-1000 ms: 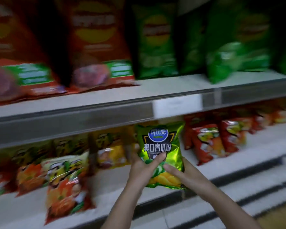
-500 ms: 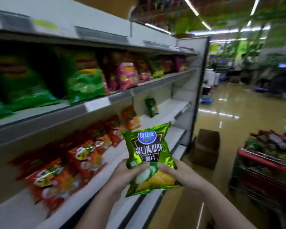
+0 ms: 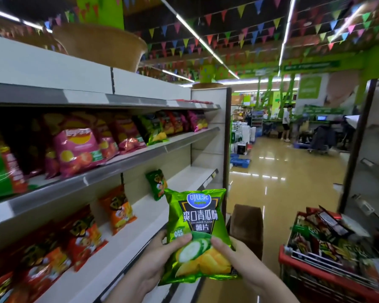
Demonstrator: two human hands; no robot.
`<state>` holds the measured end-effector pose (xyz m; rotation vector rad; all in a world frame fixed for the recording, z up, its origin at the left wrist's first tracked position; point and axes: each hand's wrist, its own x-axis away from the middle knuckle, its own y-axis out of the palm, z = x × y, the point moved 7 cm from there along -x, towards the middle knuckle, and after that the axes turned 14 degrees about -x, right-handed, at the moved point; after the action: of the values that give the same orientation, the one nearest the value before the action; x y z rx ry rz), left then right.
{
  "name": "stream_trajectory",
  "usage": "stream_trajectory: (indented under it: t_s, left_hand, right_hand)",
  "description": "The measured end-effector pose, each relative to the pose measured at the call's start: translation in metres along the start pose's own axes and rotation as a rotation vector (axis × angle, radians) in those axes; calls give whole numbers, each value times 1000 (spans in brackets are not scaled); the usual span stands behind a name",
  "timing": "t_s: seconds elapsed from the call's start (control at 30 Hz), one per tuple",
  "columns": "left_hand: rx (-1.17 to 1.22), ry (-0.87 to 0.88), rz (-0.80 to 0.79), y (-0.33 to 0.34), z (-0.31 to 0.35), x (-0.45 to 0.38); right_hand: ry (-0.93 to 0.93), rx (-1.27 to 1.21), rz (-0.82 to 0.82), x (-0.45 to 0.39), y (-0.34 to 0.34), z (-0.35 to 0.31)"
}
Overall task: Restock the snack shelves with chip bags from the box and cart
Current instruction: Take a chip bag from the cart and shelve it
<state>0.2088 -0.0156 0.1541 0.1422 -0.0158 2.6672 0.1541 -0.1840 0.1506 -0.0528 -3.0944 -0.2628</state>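
**Both hands clamped on the bag, view swung down the aisle**

The left hand (image 3: 157, 261) and right hand (image 3: 239, 259) each keep a pinching grip on the shiny green cucumber-flavour chip bag (image 3: 198, 228), low centre of the frame. A second ago it sat close against the lower white shelf (image 3: 127, 256); now it is carried clear (probably seeking its proper slot). At lower right waits the red cart (image 3: 328, 272); a brown cardboard box (image 3: 246, 224) stands behind the bag.
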Motion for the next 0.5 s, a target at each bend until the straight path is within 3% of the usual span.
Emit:
stream_trajectory:
  t_s: [0.5]
  left_hand:
    - [64, 69, 32, 34, 57, -281]
  right_hand:
    - [-98, 77, 117, -238, -143, -77]
